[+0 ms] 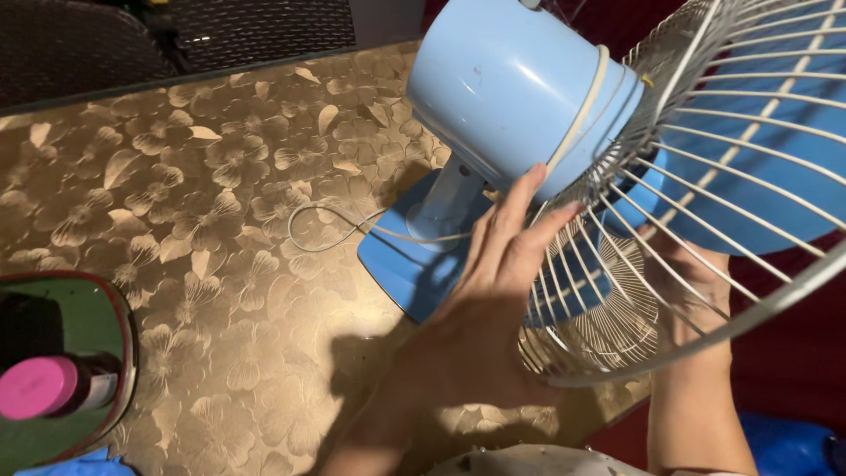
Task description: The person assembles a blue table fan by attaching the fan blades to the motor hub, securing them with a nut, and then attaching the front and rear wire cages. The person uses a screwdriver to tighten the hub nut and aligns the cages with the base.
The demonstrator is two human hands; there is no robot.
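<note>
resting flat against the back of the wire guard (705, 176), the left hand (493, 291) has its fingers (520, 207) stretched out and spread, the tips touching the rim where the guard meets the light blue motor housing (507, 84) of a desk fan; it grips nothing. the right hand (683, 278) shows only through the wires, on the front side of the guard below the blue blades (758, 194), its forearm rising from the bottom edge; it seems pressed to the grille, but whether its fingers are curled round the wires or lie loose i cannot tell. the fan stands on its blue base (410, 260) near the right part of the desk (176, 194), which is covered in a gold sheet with a flower pattern, and the head is tilted toward the camera. a pale cord (339, 231) loops on the desk just left of the base and another length of it runs round the housing. at the lower left corner sits a green tray (92, 308) with a dark red rim, holding a bottle with a pink cap (37, 386). dark woven chairs (79, 40) stand beyond the far edge of the desk.
</note>
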